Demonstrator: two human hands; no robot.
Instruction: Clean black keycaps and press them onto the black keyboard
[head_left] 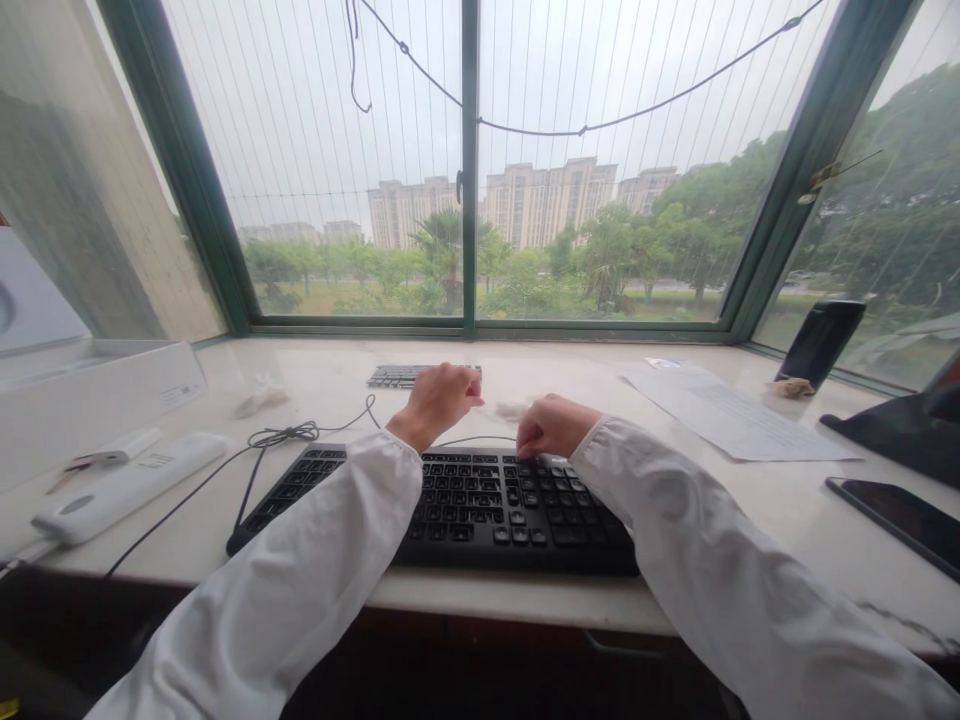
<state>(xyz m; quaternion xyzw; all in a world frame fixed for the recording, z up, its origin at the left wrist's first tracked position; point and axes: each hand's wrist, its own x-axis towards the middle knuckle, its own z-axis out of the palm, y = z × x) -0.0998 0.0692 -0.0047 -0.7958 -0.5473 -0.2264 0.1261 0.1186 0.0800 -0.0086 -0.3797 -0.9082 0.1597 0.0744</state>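
Observation:
A black keyboard lies near the front of the white sill. Many of its key places, mostly left of the number pad, look bare of caps. My right hand is closed in a pinch at its upper edge, right of the middle; what the fingertips grip is hidden. Behind the keyboard, my left hand is held up with its fingers curled together. Whatever it may hold cannot be made out. Just beyond that hand sits a block of small dark keycaps in rows, its right part covered by the hand.
A tangled black cable runs left of the keyboard. A white power strip and a white box stand at the left. At the right are paper sheets, a phone and a dark upright object. Windows rise behind.

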